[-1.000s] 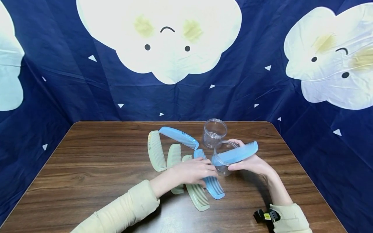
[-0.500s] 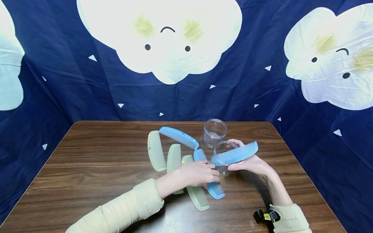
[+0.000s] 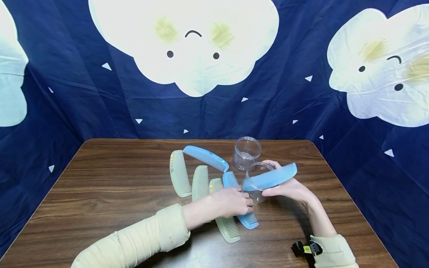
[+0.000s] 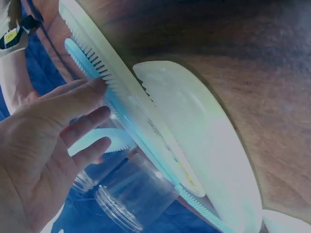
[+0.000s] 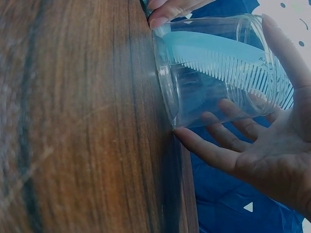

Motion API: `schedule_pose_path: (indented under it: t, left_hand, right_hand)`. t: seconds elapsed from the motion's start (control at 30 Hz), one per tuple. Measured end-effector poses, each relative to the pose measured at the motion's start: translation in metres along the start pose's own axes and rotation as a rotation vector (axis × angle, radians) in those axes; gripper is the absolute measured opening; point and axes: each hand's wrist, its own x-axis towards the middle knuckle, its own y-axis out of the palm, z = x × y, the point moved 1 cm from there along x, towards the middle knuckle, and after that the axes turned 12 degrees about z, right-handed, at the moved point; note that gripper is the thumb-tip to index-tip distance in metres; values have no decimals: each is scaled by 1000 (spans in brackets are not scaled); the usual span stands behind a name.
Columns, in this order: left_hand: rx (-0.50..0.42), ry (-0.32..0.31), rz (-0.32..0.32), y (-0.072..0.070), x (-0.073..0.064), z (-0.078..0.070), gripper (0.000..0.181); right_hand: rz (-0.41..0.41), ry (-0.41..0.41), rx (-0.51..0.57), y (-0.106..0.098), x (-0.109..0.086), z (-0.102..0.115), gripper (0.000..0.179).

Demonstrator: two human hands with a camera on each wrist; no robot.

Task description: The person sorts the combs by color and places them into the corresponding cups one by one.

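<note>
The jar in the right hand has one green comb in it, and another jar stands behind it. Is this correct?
Not quite: the comb in this jar is blue, not green, as the head view shows. The right hand and the other jar are as you say.

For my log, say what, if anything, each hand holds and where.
The right hand holds the nearer clear jar around its side; whether the left hand grips the blue comb below cannot be told.

Behind the brown table (image 3: pixel 117 186), a blue cloth (image 3: pixel 110 96) is hung. White clouds (image 3: pixel 193 59) (one face is upside down!) and small triangles (image 3: pixel 106 66) are shown on it.
</note>
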Motion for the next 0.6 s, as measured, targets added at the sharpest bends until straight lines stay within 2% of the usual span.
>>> schedule_pose_path:
  t: [0.13, 0.6]
  left_hand:
    - [74, -9, 1, -3, -1, -4, 36]
    - [143, -6, 0, -7, 3, -7, 49]
  right_hand:
    - [5, 5, 20, 1, 0, 0, 97]
    - [7, 10, 18, 1, 1, -2, 95]
